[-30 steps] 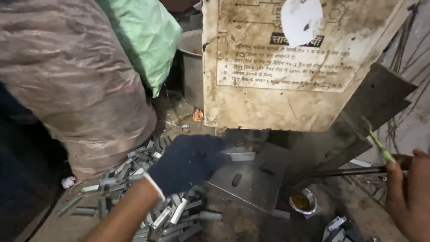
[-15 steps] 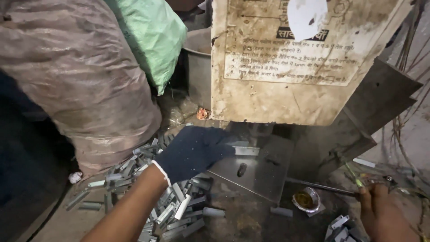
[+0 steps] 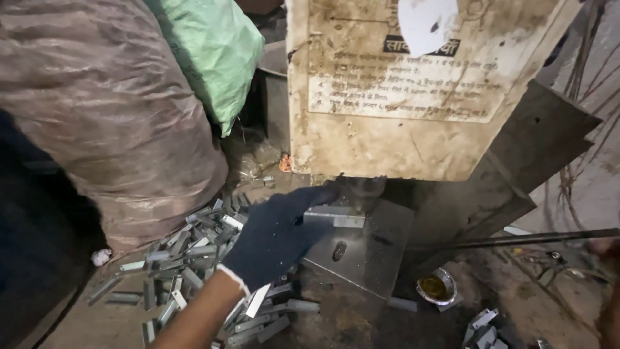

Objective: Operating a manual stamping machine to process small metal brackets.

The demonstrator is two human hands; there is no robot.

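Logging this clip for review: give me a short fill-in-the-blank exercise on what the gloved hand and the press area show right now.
1. The left hand wears a dark ____.
2. It holds a small metal piece on the flat ____ plate under the machine.
3. A heap of loose metal pieces lies below a large ____ sack.
4. Behind it leans a ____ sack.

Missing words: glove; steel; brown; green
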